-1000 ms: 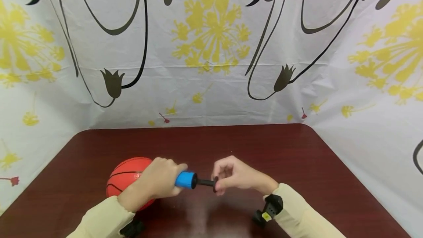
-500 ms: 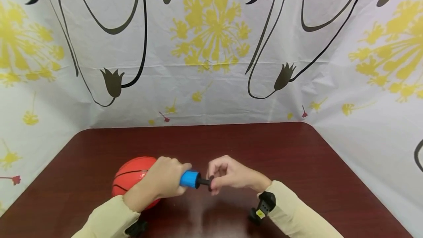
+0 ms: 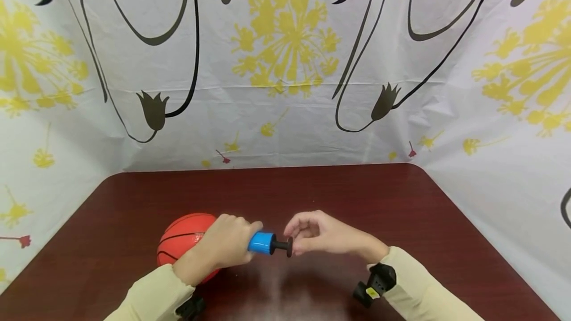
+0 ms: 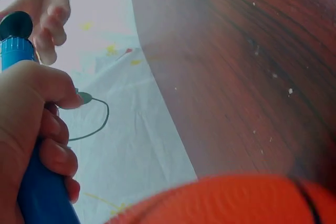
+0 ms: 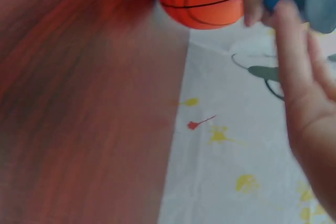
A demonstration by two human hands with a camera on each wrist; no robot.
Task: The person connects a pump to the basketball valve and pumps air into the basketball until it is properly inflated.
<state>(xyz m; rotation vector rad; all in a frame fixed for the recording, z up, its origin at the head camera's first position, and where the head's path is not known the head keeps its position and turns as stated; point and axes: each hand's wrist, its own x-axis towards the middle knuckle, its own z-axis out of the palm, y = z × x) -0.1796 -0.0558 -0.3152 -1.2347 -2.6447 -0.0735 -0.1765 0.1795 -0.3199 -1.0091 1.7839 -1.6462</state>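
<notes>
My left hand (image 3: 227, 241) grips the blue barrel of a hand pump (image 3: 260, 242), fingers wrapped round it in the left wrist view. The pump lies roughly level, its short black rod and round handle end (image 3: 289, 246) pointing right. An orange-red basketball (image 3: 183, 237) with black lines sits on the table behind and left of that hand. Whether the pump's far end meets the ball is hidden by the hand. My right hand (image 3: 327, 234) is beside the handle end, fingers loosely bent and holding nothing; in the right wrist view its fingers (image 5: 294, 51) look fairly straight.
A dark red-brown table (image 3: 348, 197) with rounded far corners carries the ball. White sheeting (image 3: 200, 63) printed with yellow flowers and dark stems hangs behind the table and at both sides. Each wrist wears a black camera (image 3: 381, 279).
The right hand pushed the pump handle left, shortening the exposed rod, then let go and moved back right. Ball, pump and left hand have shifted slightly right.
</notes>
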